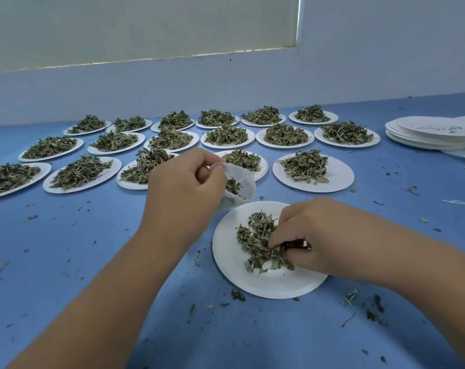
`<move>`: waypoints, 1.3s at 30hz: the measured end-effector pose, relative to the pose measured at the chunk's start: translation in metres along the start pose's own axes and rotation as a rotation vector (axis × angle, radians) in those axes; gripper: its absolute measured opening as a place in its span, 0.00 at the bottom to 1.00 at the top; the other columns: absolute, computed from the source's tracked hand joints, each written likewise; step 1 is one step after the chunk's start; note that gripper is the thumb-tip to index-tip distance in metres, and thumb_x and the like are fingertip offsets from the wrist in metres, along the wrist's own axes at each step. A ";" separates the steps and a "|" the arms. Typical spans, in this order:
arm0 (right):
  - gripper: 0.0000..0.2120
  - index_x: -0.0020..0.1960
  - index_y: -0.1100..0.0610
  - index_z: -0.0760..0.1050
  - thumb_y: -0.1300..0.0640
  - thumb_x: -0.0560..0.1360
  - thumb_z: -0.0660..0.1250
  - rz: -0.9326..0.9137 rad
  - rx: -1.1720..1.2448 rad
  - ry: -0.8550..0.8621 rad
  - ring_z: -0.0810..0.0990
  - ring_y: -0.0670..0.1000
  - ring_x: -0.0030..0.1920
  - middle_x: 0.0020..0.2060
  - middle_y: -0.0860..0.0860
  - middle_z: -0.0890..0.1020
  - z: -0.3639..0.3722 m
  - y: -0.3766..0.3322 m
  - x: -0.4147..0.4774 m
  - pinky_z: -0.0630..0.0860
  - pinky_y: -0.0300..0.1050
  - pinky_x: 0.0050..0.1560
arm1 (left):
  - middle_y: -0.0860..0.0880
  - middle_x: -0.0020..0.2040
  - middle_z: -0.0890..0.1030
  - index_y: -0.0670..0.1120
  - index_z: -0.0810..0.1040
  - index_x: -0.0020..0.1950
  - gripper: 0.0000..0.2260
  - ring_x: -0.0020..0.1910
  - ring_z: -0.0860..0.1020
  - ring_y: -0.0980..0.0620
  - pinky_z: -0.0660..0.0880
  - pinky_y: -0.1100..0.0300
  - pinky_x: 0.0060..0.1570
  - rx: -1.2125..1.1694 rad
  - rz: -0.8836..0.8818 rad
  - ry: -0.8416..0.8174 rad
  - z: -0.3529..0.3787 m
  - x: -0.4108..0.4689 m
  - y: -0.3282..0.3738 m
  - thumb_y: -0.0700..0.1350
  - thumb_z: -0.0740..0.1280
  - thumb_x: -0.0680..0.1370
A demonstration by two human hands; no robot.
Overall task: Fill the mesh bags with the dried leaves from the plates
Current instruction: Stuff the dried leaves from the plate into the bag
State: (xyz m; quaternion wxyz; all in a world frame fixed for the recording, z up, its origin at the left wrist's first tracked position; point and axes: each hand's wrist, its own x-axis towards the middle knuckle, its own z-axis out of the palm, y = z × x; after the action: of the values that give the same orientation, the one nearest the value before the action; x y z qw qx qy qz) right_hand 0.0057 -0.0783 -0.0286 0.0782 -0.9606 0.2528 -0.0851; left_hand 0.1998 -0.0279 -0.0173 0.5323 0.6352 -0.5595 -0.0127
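Blue tabletop (pixel 66 262); pale wall (pixel 359 62) at 12 o'clock, frosted window (pixel 133 25) at 11; stack of empty plates (pixel 428 135) at 2; white thread (pixel 460 202) at 3.

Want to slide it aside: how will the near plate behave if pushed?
Probably light and easily shoved: the plate looks like thin paper. Its leaves are loose, so some may spill, as crumbs on the table suggest.

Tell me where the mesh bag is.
In the head view, the mesh bag sits centre, gripped by the left hand, just beyond the near plate where the right hand pinches dried leaves.
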 end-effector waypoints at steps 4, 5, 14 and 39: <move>0.14 0.54 0.42 0.80 0.56 0.72 0.66 -0.004 0.047 0.005 0.71 0.32 0.38 0.41 0.37 0.75 -0.003 0.001 0.000 0.68 0.28 0.39 | 0.54 0.25 0.69 0.51 0.80 0.37 0.08 0.24 0.67 0.60 0.63 0.74 0.24 0.023 0.023 -0.005 0.001 0.000 -0.001 0.41 0.66 0.74; 0.13 0.53 0.42 0.81 0.55 0.72 0.66 0.000 0.068 0.013 0.71 0.32 0.39 0.40 0.37 0.76 -0.004 0.001 0.000 0.68 0.27 0.39 | 0.54 0.25 0.69 0.51 0.80 0.37 0.08 0.24 0.67 0.60 0.63 0.74 0.24 0.029 0.027 -0.006 0.001 0.000 -0.002 0.41 0.66 0.74; 0.08 0.46 0.39 0.81 0.51 0.69 0.70 0.132 0.465 0.108 0.81 0.44 0.36 0.37 0.42 0.83 -0.023 0.007 -0.006 0.79 0.45 0.42 | 0.47 0.26 0.72 0.48 0.81 0.40 0.07 0.24 0.67 0.57 0.63 0.71 0.25 0.080 0.108 -0.065 0.004 -0.003 -0.003 0.40 0.66 0.75; 0.04 0.43 0.46 0.79 0.53 0.69 0.71 0.201 0.153 0.462 0.73 0.41 0.35 0.32 0.41 0.76 0.000 -0.016 0.012 0.69 0.35 0.35 | 0.56 0.22 0.67 0.50 0.81 0.39 0.06 0.26 0.69 0.59 0.63 0.68 0.25 0.100 0.192 -0.197 0.019 -0.018 0.010 0.42 0.67 0.74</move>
State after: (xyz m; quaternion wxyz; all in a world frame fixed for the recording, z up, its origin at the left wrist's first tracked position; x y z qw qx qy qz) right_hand 0.0236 -0.0706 -0.0237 0.0990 -0.8770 0.3508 -0.3131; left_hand 0.1750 -0.0256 -0.0290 0.4413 0.6001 -0.6671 0.0039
